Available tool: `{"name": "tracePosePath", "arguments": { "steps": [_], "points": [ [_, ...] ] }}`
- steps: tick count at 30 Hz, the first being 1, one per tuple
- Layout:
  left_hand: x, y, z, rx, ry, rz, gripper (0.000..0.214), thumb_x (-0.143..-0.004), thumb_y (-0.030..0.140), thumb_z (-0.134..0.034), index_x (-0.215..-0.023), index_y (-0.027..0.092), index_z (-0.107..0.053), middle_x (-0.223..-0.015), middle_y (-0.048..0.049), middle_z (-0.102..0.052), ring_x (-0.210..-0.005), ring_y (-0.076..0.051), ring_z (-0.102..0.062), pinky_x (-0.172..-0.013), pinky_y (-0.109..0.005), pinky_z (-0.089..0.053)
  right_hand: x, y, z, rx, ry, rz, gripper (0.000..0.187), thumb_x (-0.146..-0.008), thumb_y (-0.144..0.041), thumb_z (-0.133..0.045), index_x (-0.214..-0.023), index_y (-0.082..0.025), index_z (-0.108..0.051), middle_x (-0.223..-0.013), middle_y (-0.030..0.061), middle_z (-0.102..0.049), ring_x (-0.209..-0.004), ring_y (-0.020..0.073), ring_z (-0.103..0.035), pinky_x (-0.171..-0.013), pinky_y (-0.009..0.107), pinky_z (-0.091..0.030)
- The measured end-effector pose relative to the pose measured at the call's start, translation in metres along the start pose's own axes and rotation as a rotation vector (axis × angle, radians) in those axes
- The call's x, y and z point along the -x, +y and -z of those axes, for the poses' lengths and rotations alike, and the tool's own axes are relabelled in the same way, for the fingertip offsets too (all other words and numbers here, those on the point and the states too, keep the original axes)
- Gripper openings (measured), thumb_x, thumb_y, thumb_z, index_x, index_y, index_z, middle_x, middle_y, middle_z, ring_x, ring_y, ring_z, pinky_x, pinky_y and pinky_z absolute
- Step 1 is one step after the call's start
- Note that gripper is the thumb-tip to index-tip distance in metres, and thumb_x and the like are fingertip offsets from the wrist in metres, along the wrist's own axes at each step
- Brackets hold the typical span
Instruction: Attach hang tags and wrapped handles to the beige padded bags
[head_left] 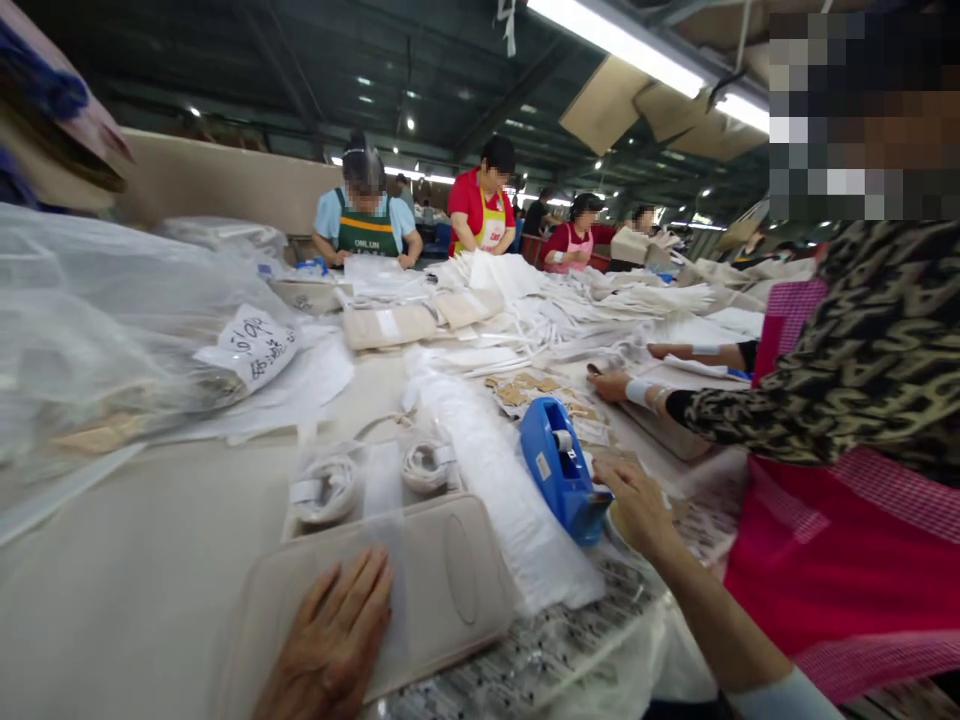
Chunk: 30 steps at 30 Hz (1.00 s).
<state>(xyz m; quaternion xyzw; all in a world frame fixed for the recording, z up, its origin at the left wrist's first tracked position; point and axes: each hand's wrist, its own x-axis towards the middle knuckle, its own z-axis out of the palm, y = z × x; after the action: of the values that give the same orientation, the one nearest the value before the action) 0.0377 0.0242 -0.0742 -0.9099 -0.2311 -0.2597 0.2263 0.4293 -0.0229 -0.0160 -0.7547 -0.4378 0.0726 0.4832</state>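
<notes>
My left hand [337,625] lies flat, fingers stretched out, on a beige padded pouch-like piece [439,570] with an oval outline at its right. A translucent strip [384,500] runs across the piece and up between two coiled pale straps [326,490], the other being the right coil [427,465]. Beside a blue tape dispenser [559,470] is my right hand [637,505], its index finger extended to the dispenser's right side. I see nothing held in it; its thumb is hidden. Clear plastic bags [487,470] lie in a stack left of the dispenser.
Large plastic-wrapped bundles with a handwritten label [251,345] fill the left. Behind are taped beige pieces [390,325] and heaps of white material [510,275]. Small brown tags [525,385] lie past the dispenser. A co-worker's patterned sleeve [750,400] reaches in from the right; other people work opposite.
</notes>
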Motion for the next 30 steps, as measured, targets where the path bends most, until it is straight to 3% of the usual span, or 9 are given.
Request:
{"name": "tracePosePath", "arguments": {
  "steps": [4, 9, 11, 15, 20, 27, 30],
  "points": [
    [-0.004, 0.002, 0.003, -0.033, 0.019, 0.015, 0.032, -0.087, 0.017, -0.043, -0.115, 0.013, -0.058, -0.122, -0.0131, -0.061, -0.112, -0.023, -0.057, -0.100, -0.036, -0.034, 0.000, -0.010, -0.017, -0.174, -0.047, -0.097, 0.038, -0.068, -0.053, -0.058, -0.051, -0.020, -0.061, -0.056, 0.0051, -0.059, -0.055, 0.0195, -0.054, -0.052, 0.032, -0.042],
    [-0.006, 0.003, 0.004, -0.029, 0.031, 0.019, 0.031, -0.087, 0.017, -0.044, -0.113, 0.012, -0.059, -0.119, -0.0128, -0.062, -0.109, -0.023, -0.058, -0.098, -0.036, -0.035, 0.040, -0.023, 0.004, -0.314, 0.086, -0.085, 0.034, -0.065, -0.052, -0.063, -0.056, -0.019, -0.063, -0.090, 0.0082, -0.060, -0.085, 0.0229, -0.057, -0.071, 0.033, -0.045],
    [-0.007, 0.003, 0.004, -0.043, 0.031, 0.006, 0.031, -0.086, 0.017, -0.043, -0.113, 0.012, -0.060, -0.119, -0.0129, -0.062, -0.110, -0.024, -0.058, -0.098, -0.037, -0.035, 0.063, -0.020, 0.013, -0.349, 0.105, -0.089, 0.032, -0.064, -0.051, -0.067, -0.056, -0.020, -0.063, -0.093, 0.0075, -0.060, -0.090, 0.0243, -0.055, -0.075, 0.033, -0.044],
    [-0.008, 0.002, 0.006, -0.068, 0.050, -0.013, 0.030, -0.087, 0.019, -0.042, -0.111, 0.012, -0.060, -0.117, -0.0123, -0.064, -0.108, -0.022, -0.058, -0.097, -0.035, -0.036, 0.094, -0.002, 0.010, -0.397, -0.003, -0.295, 0.037, -0.064, -0.057, -0.066, -0.062, -0.019, -0.064, -0.072, 0.0046, -0.062, -0.072, 0.0208, -0.055, -0.065, 0.032, -0.043],
    [-0.010, 0.004, 0.006, -0.048, 0.069, 0.016, 0.030, -0.088, 0.018, -0.042, -0.111, 0.013, -0.060, -0.116, -0.0117, -0.064, -0.107, -0.021, -0.058, -0.098, -0.035, -0.035, 0.091, 0.011, 0.002, -0.486, -0.139, -0.529, 0.043, -0.055, -0.059, -0.070, -0.060, -0.018, -0.057, -0.050, -0.0032, -0.049, -0.046, 0.0108, -0.041, -0.046, 0.024, -0.030],
    [-0.011, 0.013, 0.006, 0.051, 0.121, 0.146, 0.029, -0.092, 0.016, -0.036, -0.106, 0.011, -0.061, -0.113, -0.0112, -0.066, -0.107, -0.021, -0.058, -0.097, -0.035, -0.034, 0.083, 0.014, 0.018, -0.197, -0.296, -0.525, 0.042, -0.051, -0.061, -0.060, -0.053, -0.020, -0.049, -0.044, -0.0055, -0.041, -0.041, 0.0088, -0.034, -0.044, 0.023, -0.025],
    [-0.010, 0.014, 0.006, 0.026, 0.087, 0.131, 0.030, -0.091, 0.012, -0.036, -0.108, 0.010, -0.061, -0.115, -0.0117, -0.064, -0.109, -0.022, -0.056, -0.097, -0.037, -0.034, 0.087, 0.014, 0.023, 0.068, -0.463, -0.314, 0.039, -0.061, -0.059, -0.052, -0.050, -0.021, -0.047, -0.045, -0.0027, -0.045, -0.046, 0.0125, -0.042, -0.048, 0.026, -0.031]
  ]
}}
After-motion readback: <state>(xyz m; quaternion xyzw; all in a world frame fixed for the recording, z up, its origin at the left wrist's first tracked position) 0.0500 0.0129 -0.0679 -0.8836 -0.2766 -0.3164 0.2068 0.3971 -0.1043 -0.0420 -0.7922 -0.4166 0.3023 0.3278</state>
